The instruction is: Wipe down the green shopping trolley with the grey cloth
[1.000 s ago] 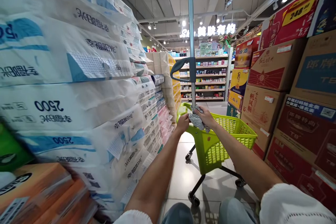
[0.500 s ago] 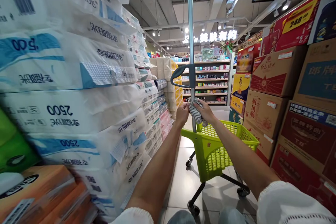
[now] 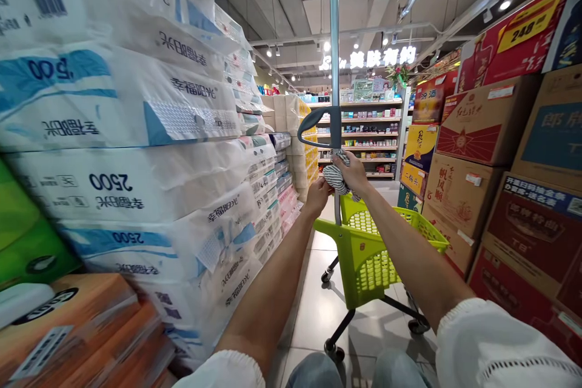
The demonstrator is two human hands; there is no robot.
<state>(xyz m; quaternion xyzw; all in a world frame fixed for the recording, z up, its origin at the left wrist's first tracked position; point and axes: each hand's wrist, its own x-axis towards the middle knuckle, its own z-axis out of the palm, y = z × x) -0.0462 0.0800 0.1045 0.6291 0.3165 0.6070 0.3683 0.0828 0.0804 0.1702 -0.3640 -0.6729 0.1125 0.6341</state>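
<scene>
Right hand grips striped cloth against metal pole, just below its dark handle; left hand, fingers curled, at pole's lower left. Green cart below pole.

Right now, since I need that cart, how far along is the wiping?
In hand: left hand and right hand hold the striped cloth against the pole. Done: can't tell; nothing looks visibly cleaned. Perhaps left: the grey handle above the cloth and green basket below.

Striped cloth in the right hand, against the metal pole above a green basket cart
</scene>
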